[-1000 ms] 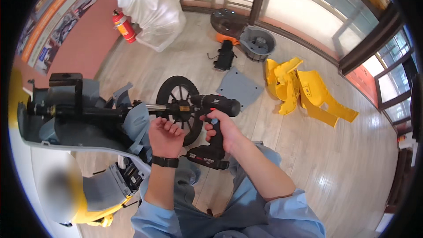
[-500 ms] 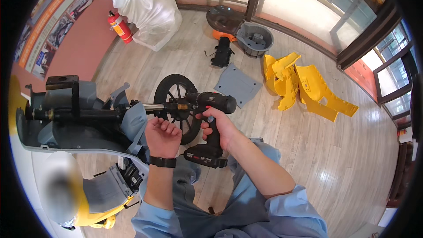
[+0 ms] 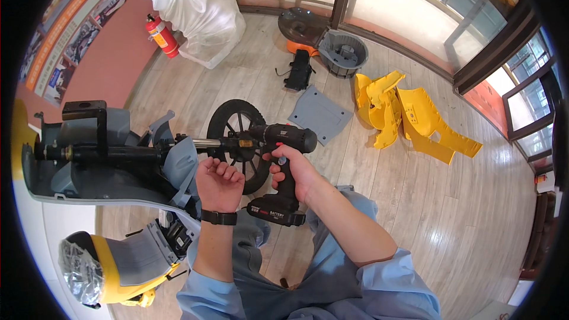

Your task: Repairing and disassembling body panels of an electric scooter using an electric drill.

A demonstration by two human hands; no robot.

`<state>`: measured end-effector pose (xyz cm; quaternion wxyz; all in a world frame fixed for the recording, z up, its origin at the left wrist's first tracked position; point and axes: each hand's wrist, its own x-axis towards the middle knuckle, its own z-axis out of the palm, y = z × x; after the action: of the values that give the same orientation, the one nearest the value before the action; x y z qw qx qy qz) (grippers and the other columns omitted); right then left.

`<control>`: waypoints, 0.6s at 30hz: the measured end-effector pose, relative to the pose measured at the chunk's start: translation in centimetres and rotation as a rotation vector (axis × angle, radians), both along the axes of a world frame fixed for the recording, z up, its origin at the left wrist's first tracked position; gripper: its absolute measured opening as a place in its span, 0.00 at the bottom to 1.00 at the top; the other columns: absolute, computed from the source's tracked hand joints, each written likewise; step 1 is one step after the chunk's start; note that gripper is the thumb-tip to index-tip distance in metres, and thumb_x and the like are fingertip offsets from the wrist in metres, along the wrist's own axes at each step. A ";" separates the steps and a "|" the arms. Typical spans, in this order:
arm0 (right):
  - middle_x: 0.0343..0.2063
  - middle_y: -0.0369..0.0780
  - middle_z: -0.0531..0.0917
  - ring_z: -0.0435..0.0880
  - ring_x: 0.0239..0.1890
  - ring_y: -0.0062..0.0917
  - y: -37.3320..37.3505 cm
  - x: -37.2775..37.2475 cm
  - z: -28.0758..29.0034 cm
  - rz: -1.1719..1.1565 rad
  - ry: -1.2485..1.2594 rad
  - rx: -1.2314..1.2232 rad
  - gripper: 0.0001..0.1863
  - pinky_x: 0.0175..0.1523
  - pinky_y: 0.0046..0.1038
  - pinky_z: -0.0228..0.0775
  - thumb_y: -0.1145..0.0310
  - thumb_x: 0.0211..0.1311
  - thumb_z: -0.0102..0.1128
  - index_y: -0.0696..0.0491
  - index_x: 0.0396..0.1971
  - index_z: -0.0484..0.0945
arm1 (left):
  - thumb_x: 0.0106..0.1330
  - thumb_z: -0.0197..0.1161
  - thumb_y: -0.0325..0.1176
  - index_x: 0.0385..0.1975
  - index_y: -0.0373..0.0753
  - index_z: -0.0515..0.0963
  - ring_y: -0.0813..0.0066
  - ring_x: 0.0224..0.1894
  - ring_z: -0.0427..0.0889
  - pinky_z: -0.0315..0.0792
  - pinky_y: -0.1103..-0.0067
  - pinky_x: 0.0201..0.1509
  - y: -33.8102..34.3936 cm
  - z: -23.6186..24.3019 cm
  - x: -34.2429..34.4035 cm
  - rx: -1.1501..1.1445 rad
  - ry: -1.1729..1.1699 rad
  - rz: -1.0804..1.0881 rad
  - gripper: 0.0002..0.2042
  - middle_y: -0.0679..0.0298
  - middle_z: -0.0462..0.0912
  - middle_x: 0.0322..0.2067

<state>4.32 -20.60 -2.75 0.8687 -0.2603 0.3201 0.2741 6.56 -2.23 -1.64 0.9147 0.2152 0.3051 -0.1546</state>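
Note:
A black cordless drill [image 3: 283,181] is gripped by its handle in my right hand [image 3: 299,169], the battery pack hanging below. Its front end points left, meeting the shiny metal fork rod [image 3: 207,143] of a scooter lying on its side. My left hand [image 3: 220,186], palm turned up and fingers curled in, is beside the rod; whatever the fingers might hold is hidden. Behind the drill stands a spoked wheel [image 3: 232,115] with a black tyre, partly covered by the rod and tool. Grey body panels [image 3: 181,166] surround the black steering tube [image 3: 127,155] on the left.
A grey flat panel [image 3: 320,114], a black box-like part [image 3: 298,71], a grey tub [image 3: 344,53] and a dark seat [image 3: 301,25] lie ahead on the floor. Yellow shells [image 3: 430,118] sit at right. Lower left is the yellow-grey rear body [image 3: 127,264]. A fire extinguisher [image 3: 162,37] stands by the wall.
Both hands, the drill and the scooter parts look almost the same as before. No thing was visibly taken hold of or let go.

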 end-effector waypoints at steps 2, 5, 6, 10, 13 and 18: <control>0.15 0.31 0.69 0.66 0.14 0.15 -0.1 0.0 -0.1 -0.004 -0.001 -0.004 0.11 0.23 0.24 0.63 0.60 0.54 0.54 0.51 0.32 0.73 | 0.61 0.51 0.36 0.20 0.45 0.67 0.80 0.18 0.60 0.57 0.81 0.23 -0.2 -0.1 0.1 -0.011 -0.005 -0.007 0.08 0.73 0.60 0.15; 0.15 0.31 0.69 0.65 0.14 0.15 0.5 0.2 0.0 0.007 -0.002 0.013 0.11 0.22 0.24 0.63 0.60 0.54 0.54 0.52 0.31 0.73 | 0.60 0.52 0.36 0.20 0.45 0.67 0.80 0.17 0.59 0.57 0.80 0.22 0.4 0.2 0.1 -0.010 0.013 0.010 0.08 0.73 0.60 0.14; 0.15 0.31 0.69 0.65 0.14 0.15 0.9 0.3 0.1 0.006 -0.007 0.028 0.11 0.23 0.24 0.63 0.60 0.53 0.55 0.52 0.31 0.73 | 0.59 0.52 0.35 0.19 0.45 0.66 0.80 0.17 0.59 0.56 0.80 0.22 0.7 0.5 0.1 -0.012 0.022 0.019 0.08 0.73 0.59 0.14; 0.15 0.30 0.67 0.62 0.13 0.15 0.3 0.2 -0.2 0.020 -0.002 0.048 0.11 0.24 0.21 0.62 0.62 0.51 0.57 0.53 0.31 0.74 | 0.59 0.53 0.35 0.17 0.45 0.65 0.79 0.16 0.59 0.56 0.80 0.22 0.4 -0.4 -0.1 0.012 -0.007 0.004 0.09 0.73 0.57 0.13; 0.14 0.29 0.67 0.62 0.11 0.12 -1.2 -0.4 0.3 -0.019 -0.008 0.023 0.15 0.21 0.17 0.61 0.63 0.53 0.56 0.55 0.38 0.75 | 0.57 0.54 0.35 0.16 0.48 0.62 0.81 0.14 0.55 0.53 0.82 0.19 -2.0 -0.2 -0.3 0.017 0.010 0.049 0.10 0.74 0.55 0.12; 0.14 0.28 0.66 0.62 0.12 0.12 -0.6 -0.2 0.8 0.021 -0.008 -0.043 0.16 0.22 0.19 0.63 0.61 0.54 0.54 0.54 0.40 0.74 | 0.58 0.55 0.37 0.20 0.46 0.64 0.80 0.17 0.58 0.55 0.81 0.21 -1.4 -0.6 -0.6 -0.025 0.000 0.082 0.09 0.73 0.58 0.14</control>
<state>4.12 -21.19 -2.00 0.8612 -0.2833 0.3198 0.2754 5.99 -3.60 -2.22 0.9229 0.1910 0.3117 -0.1208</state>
